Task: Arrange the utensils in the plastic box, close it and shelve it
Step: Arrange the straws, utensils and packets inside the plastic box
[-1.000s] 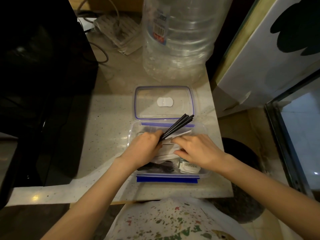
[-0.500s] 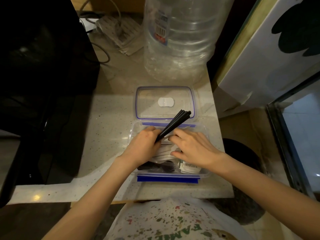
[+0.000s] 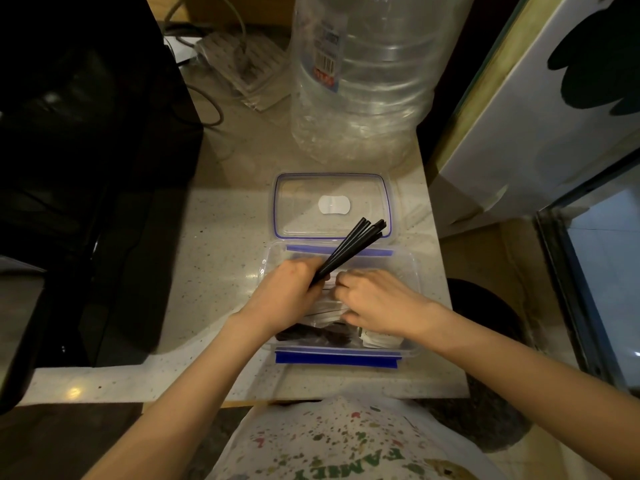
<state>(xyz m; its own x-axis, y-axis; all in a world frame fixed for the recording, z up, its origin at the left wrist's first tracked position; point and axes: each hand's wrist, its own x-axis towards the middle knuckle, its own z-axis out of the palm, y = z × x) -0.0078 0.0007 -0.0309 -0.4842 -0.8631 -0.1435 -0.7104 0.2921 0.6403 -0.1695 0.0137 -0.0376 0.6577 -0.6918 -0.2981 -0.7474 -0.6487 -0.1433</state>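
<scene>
A clear plastic box [image 3: 410, 268] with blue clips stands open at the counter's near edge. Its clear lid [image 3: 301, 206] lies flat just behind it. My left hand [image 3: 284, 296] is inside the box, shut on a bundle of black chopsticks [image 3: 353, 245] that slant up and to the right over the lid. My right hand [image 3: 377, 303] rests in the box on white paper packets [image 3: 329, 311], fingers curled among them; whether it grips one I cannot tell. Dark utensils [image 3: 318, 336] lie at the box's near side.
A big clear water bottle [image 3: 363, 81] stands behind the lid. A black appliance [image 3: 79, 168] fills the left side. A white panel [image 3: 540, 109] leans on the right, with a glass pane [image 3: 606, 278] below it. Cables and a flat pad [image 3: 242, 64] lie at the back.
The chopstick bundle has tilted a little more upright and shifted left. My right hand has slid left toward my left hand over the packets.
</scene>
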